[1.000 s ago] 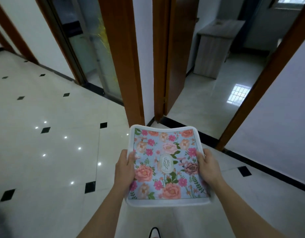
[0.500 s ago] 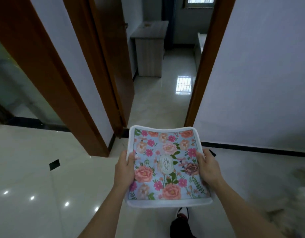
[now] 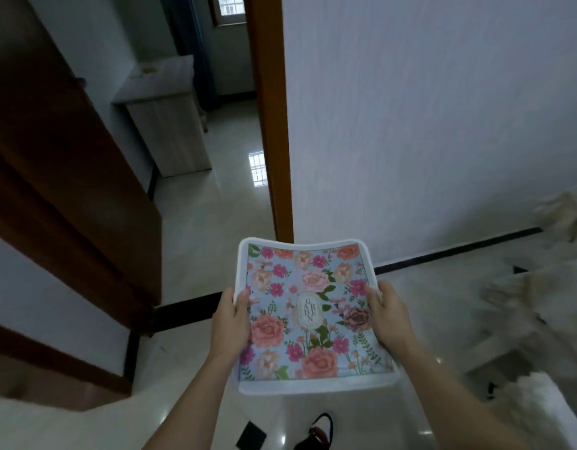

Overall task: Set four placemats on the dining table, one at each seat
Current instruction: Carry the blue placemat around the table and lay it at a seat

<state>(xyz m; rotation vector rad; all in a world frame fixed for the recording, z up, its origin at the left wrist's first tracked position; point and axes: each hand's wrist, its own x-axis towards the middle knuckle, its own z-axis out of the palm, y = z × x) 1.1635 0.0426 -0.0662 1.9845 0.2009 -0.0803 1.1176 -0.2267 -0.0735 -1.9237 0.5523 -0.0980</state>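
I hold a floral placemat (image 3: 309,306) flat in front of me at waist height: light blue with pink and orange roses, a white border and an oval label in the middle. Whether more mats lie stacked under it I cannot tell. My left hand (image 3: 230,323) grips its left edge with the thumb on top. My right hand (image 3: 389,316) grips its right edge the same way. No dining table shows clearly; blurred pale furniture (image 3: 540,300) sits at the right edge.
An open doorway with an orange-brown frame (image 3: 270,125) lies straight ahead, leading to a room with a pale wooden cabinet (image 3: 170,125). A dark brown door (image 3: 63,177) stands at the left, a white wall (image 3: 426,125) at the right. My shoe (image 3: 316,433) is on the glossy tiled floor.
My view has swung right: the left doorways and open floor slid out, the white wall and blurred furniture came in at the right. Both hands keep the same grip on the placemat.
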